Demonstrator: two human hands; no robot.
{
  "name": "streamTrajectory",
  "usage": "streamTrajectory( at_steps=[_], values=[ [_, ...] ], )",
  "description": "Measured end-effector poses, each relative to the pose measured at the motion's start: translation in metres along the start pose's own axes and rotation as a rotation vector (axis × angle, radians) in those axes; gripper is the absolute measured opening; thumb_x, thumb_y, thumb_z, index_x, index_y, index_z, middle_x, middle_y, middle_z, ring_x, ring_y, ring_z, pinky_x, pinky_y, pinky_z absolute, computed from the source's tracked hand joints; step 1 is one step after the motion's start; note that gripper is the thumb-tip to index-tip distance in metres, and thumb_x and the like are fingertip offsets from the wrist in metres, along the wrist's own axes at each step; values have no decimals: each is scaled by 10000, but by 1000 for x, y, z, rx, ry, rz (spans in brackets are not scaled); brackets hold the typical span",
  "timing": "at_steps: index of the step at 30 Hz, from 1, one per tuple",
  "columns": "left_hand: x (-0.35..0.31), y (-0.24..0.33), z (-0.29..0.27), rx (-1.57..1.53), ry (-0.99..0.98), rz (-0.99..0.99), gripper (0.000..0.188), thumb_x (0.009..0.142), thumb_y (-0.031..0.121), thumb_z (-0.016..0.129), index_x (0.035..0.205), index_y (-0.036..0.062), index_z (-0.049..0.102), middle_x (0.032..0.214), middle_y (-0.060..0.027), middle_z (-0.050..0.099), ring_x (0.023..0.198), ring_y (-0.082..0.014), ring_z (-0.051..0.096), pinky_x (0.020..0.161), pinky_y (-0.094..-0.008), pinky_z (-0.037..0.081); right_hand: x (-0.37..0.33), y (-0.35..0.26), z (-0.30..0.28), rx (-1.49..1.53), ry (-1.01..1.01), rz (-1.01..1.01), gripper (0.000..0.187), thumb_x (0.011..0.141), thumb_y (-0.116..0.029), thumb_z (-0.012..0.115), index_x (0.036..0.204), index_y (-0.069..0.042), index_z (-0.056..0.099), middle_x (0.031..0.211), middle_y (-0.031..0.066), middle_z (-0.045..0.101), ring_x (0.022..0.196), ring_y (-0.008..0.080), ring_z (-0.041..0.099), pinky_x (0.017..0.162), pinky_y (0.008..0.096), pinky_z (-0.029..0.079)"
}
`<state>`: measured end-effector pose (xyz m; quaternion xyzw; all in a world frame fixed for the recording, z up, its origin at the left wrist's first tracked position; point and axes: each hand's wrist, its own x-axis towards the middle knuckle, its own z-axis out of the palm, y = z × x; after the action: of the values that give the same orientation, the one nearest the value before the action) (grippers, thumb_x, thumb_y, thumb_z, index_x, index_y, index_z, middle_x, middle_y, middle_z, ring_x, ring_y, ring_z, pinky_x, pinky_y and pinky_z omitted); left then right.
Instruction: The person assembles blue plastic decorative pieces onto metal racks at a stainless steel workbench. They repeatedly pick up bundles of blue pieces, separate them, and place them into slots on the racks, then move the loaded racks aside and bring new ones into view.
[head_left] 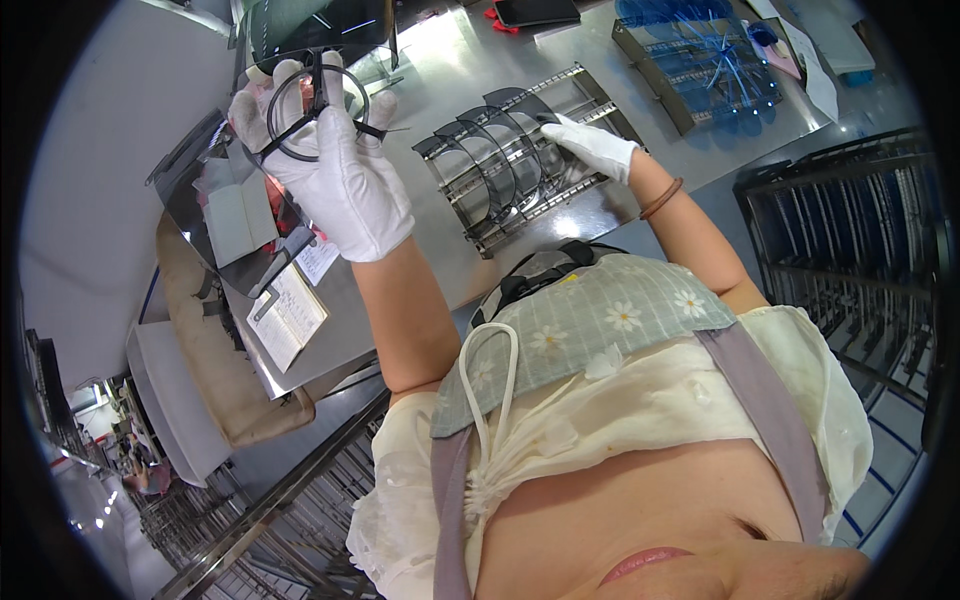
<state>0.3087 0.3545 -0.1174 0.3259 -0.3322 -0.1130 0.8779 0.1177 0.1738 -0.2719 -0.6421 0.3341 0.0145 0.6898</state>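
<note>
My left hand (345,190), in a white glove, is raised at the upper left with its fingers curled around a black ring with three arms (273,140). The thumb lies across the ring's middle. My right hand (597,148), also gloved in white, reaches to a metal slotted rack (480,238) on the table. Its fingers are together at the edge of a dark tinted see-through disc (522,106), and the fingertips are partly hidden. Several similar discs stand in a row in the rack, left of that hand.
Right of the rack stands another metal rack (655,75) with blue see-through discs. A dark panel (315,25) is beyond my left hand. An open notebook (287,318) lies near the table's left edge. Tall dark racks (850,230) stand at the right. A phone (537,10) lies at the back.
</note>
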Motion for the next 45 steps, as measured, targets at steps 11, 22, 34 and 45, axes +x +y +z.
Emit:
streamTrajectory(
  at_steps=[11,22,34,45],
  values=[
    [-40,1,38,134,-405,-472,594,955,-63,621,1493,69,407,1385,-139,598,1196,-208,647,760,-353,645,-47,-83,21,-483,829,-967,943,830,-367,789,1571,28,358,1480,280,516,1385,376,528,1136,373,449],
    [-14,4,-23,-275,-470,-349,592,1015,63,634,1543,51,368,1153,-92,660,615,-78,500,432,-197,320,-52,-56,-18,-418,480,-446,660,993,-364,524,1588,-100,415,1143,136,660,921,227,665,842,339,520],
    [-7,-17,-52,86,99,-392,516,993,-90,568,1480,-43,407,1373,-114,530,1299,-271,597,1120,-365,510,-18,10,-32,97,132,111,639,1039,-554,524,1497,-114,451,966,46,633,711,168,700,589,269,591],
    [-16,-13,-28,341,-75,-465,503,1035,84,554,1503,-38,417,1261,-132,641,820,-119,633,706,-233,496,-33,-36,-8,-959,699,-519,732,1022,-640,484,1513,-97,485,1301,230,658,1116,440,669,945,497,548]
  ],
)
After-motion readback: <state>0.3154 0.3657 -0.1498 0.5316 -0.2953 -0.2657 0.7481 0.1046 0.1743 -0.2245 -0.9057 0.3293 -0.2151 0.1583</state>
